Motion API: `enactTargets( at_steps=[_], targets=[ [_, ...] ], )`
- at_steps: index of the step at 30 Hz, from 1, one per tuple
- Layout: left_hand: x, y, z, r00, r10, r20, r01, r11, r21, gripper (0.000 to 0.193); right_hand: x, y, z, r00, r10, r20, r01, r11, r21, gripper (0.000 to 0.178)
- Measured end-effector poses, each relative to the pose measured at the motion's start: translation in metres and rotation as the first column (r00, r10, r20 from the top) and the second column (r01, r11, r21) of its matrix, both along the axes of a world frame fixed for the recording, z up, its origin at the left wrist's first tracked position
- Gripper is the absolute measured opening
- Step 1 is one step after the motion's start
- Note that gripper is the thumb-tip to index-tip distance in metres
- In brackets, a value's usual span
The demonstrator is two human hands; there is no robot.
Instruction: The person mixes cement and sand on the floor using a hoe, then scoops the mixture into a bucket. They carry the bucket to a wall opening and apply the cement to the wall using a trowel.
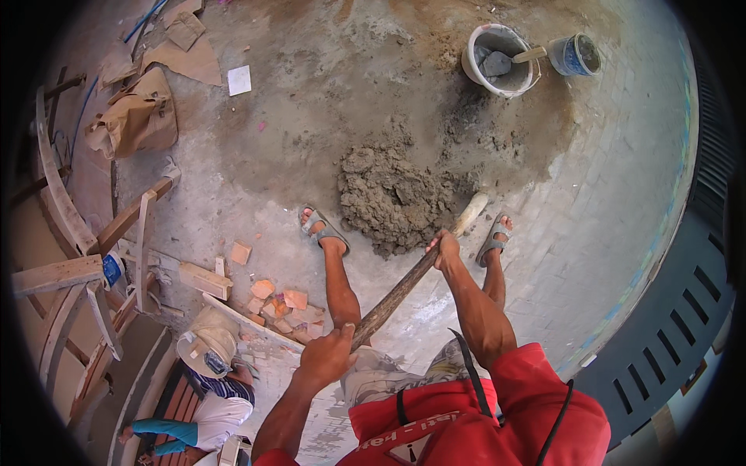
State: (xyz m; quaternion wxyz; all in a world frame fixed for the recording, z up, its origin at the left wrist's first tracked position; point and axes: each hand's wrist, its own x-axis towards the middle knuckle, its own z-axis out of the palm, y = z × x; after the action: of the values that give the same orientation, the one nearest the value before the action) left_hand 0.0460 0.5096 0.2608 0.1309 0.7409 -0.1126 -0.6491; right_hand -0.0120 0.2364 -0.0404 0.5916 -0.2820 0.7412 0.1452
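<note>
Both of my hands grip a long, worn wooden tool handle (400, 293) that slants across in front of me. My left hand (330, 356) is wrapped round its near end, and my right hand (444, 247) closes on it farther up. The far end is pale and smeared, beside the right edge of a heap of wet grey mortar (396, 194). I cannot make out a tool head there. The mortar lies on the ground between and just beyond my sandalled feet.
A white bucket (469, 68) holding a wooden-handled tool and a smaller pail (561, 56) stand at far right. Broken tile pieces (297, 317), wooden frames (124, 225) and a torn paper sack (151, 116) lie left. Lower left, a person (221, 415) is beside another bucket (208, 339).
</note>
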Motion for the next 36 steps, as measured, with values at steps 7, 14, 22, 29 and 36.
enactTargets(
  at_steps=[7, 14, 22, 29, 36],
  targets=[
    [0.073, 0.151, 0.015, 0.975, -0.185, 0.12, 0.165, 0.974, 0.158, 0.036, 0.018, 0.172, 0.029, 0.902, -0.422, 0.092, 0.391, 0.887, 0.245, 0.008],
    [0.017, 0.314, -0.03, 0.876, -0.367, 0.313, 0.215, 0.879, 0.426, 0.03, -0.026, 0.242, 0.114, 0.822, -0.563, 0.084, 0.475, 0.759, 0.446, 0.014],
    [-0.045, 0.31, 0.045, 0.868, -0.231, 0.439, 0.04, 0.914, 0.403, 0.015, -0.053, 0.219, 0.224, 0.859, -0.505, 0.082, 0.383, 0.74, 0.553, 0.017],
    [-0.061, 0.133, 0.024, 0.928, -0.217, 0.304, 0.027, 0.85, 0.526, 0.013, -0.035, 0.148, 0.027, 0.952, -0.306, 0.026, 0.27, 0.876, 0.4, 0.01],
    [-0.073, 0.101, 0.037, 0.967, 0.011, 0.256, -0.097, 0.94, 0.328, 0.034, -0.01, 0.073, 0.08, 0.977, -0.157, 0.144, 0.122, 0.966, 0.227, 0.006]
  ],
)
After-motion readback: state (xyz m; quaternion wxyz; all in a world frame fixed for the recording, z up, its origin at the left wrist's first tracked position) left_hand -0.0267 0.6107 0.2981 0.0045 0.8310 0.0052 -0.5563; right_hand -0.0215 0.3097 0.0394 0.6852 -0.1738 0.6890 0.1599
